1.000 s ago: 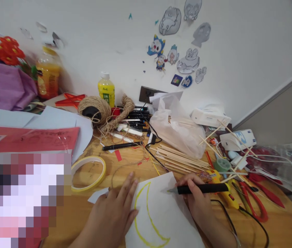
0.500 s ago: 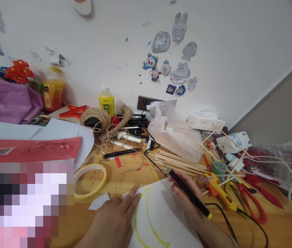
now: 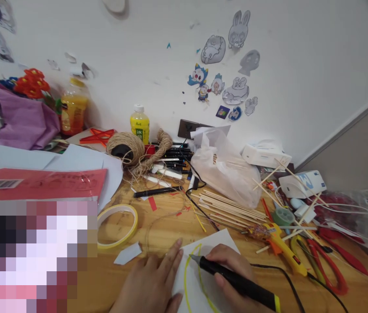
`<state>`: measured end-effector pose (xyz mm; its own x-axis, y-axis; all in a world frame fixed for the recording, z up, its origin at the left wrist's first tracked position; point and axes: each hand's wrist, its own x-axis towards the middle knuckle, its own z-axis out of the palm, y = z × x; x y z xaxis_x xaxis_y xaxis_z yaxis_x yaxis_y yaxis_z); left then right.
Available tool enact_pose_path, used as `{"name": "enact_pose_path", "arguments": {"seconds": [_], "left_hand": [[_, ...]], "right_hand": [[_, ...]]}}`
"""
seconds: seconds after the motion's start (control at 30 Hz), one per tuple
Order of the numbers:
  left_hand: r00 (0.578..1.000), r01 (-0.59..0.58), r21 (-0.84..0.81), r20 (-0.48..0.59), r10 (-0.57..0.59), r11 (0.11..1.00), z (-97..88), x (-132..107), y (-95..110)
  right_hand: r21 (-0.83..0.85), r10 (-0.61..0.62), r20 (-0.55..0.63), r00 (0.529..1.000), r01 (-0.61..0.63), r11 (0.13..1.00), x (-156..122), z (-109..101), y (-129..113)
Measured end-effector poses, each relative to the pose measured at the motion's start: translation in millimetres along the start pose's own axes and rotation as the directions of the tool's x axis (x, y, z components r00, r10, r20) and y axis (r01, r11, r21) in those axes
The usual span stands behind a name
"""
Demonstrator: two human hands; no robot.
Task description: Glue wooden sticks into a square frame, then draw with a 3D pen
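Observation:
My right hand (image 3: 236,274) grips a black marker pen (image 3: 236,278) with a yellow end. Its grey tip meets the yellow outline near the top of a curved, crescent-like shape drawn on a white sheet of paper (image 3: 224,243). Flat on the left side of that sheet rests my left hand (image 3: 153,278), fingers stretched out and holding nothing. A small white paper scrap (image 3: 128,253) lies beside the left hand, and a roll of yellow tape (image 3: 134,224) is just beyond it.
A yellow hot glue gun (image 3: 290,252) and red-handled scissors (image 3: 329,269) lie to the right. Thin wooden sticks (image 3: 232,206), a ball of twine (image 3: 128,145), several pens and a yellow drink bottle (image 3: 140,124) stand farther back. A red packet (image 3: 47,182) is at left.
The marker tip has come down from above the sheet's top edge to the yellow outline. The view has shifted slightly, and the paper sits lower and turned. My left hand stays flat on it.

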<state>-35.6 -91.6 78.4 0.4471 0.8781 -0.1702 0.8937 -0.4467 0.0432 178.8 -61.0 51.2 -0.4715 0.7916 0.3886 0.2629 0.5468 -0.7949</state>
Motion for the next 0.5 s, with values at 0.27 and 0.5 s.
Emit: {"name": "enact_pose_path", "arguments": {"seconds": [0.27, 0.5], "left_hand": [[0.999, 0.035, 0.002, -0.013, -0.035, 0.999, 6.3, 0.6, -0.3], [0.999, 0.033, 0.004, 0.022, -0.033, 0.999, 5.1, 1.6, -0.7]], "right_hand": [[-0.112, -0.069, 0.076, 0.995, 0.078, 0.991, 3.9, 1.5, -4.0], [-0.173, -0.171, 0.068, 0.983, 0.181, 0.968, 9.0, 4.9, -4.2]]}}
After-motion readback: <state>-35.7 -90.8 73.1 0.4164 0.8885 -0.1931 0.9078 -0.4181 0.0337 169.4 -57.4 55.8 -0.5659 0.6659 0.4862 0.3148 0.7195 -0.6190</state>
